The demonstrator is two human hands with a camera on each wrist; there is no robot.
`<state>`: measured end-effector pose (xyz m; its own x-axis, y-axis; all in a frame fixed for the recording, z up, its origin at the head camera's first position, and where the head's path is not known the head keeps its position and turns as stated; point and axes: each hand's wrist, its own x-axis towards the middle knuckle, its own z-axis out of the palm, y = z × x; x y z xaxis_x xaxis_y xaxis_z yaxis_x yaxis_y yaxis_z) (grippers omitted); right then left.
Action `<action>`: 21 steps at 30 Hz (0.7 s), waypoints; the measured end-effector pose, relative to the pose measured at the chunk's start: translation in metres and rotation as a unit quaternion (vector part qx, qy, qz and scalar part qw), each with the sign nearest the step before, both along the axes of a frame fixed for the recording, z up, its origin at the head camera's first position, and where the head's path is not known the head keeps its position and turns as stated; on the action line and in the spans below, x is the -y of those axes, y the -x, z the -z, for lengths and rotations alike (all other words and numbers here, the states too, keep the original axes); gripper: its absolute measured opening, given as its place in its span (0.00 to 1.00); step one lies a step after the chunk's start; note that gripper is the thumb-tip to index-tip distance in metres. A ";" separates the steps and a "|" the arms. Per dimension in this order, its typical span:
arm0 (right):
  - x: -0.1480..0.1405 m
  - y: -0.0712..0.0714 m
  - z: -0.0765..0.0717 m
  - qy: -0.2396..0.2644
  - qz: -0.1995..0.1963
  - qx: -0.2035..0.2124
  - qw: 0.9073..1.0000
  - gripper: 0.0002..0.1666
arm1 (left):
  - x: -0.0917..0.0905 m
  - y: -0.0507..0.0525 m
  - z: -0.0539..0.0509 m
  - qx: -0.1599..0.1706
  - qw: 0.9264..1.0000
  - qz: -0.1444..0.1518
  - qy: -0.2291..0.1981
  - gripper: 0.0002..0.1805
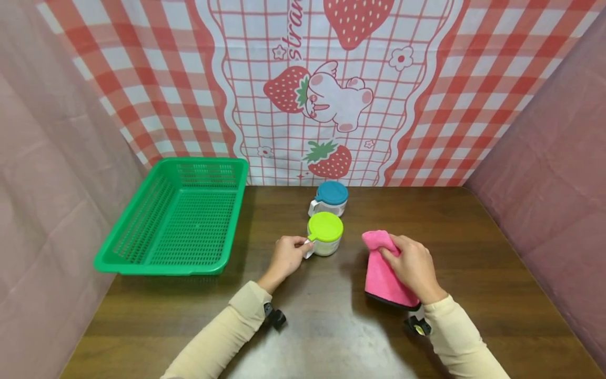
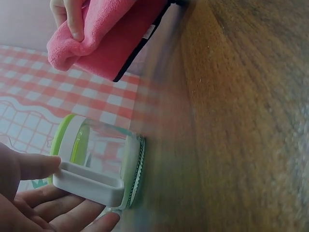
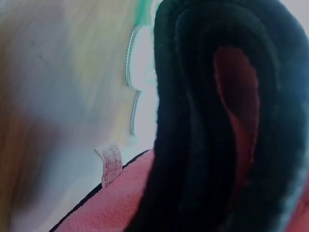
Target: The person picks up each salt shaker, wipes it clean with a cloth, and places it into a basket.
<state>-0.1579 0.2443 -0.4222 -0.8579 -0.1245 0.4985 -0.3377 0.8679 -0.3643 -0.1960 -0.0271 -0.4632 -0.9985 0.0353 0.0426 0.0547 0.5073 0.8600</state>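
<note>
A clear glass jar with a lime-green lid (image 1: 325, 227) and a white handle (image 2: 89, 183) stands on the table. My left hand (image 1: 286, 259) pinches that handle, thumb on one side and fingers on the other. Just behind it is a similar jar with a blue lid (image 1: 332, 193). To the right of the jars, my right hand (image 1: 413, 266) grips a folded pink cloth (image 1: 385, 276) with a dark edge, held above the table. The cloth's dark folds (image 3: 183, 116) block much of the right wrist view, and a small white label (image 3: 111, 164) hangs from its edge.
On the left of the wooden table (image 1: 454, 226) sits a green plastic basket (image 1: 232, 221) with slotted walls. A red-and-white checked strawberry curtain (image 1: 180, 105) hangs behind the table, with pink cloth (image 1: 554, 131) at both sides.
</note>
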 end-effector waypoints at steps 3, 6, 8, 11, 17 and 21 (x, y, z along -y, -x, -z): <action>0.003 0.000 0.000 -0.001 -0.003 0.002 1.000 0.17 | 0.000 0.000 -0.001 0.003 1.000 0.001 -0.001 0.11; 0.007 0.001 -0.001 -0.006 -0.004 0.003 1.000 0.16 | 0.001 0.001 -0.002 0.000 1.000 0.004 -0.002 0.11; 0.010 0.002 -0.001 -0.010 -0.005 0.007 1.000 0.15 | 0.000 0.001 -0.002 -0.002 1.000 0.007 -0.001 0.11; 0.016 0.003 -0.001 -0.020 -0.008 0.012 1.000 0.17 | 0.000 0.002 -0.002 -0.004 1.000 0.009 0.001 0.11; 0.029 0.006 0.000 -0.036 -0.026 0.011 0.999 0.15 | 0.001 0.002 -0.003 -0.003 1.000 0.012 0.004 0.10; 0.036 0.006 0.003 -0.047 -0.030 0.009 0.998 0.08 | 0.001 0.002 -0.002 -0.001 1.000 0.020 0.015 0.11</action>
<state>-0.1638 0.2087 -0.4256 -0.8561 -0.2211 0.4671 -0.3839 0.8772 -0.2883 -0.1975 -0.0282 -0.4607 -0.9962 0.0756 0.0427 0.0764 0.5302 0.8444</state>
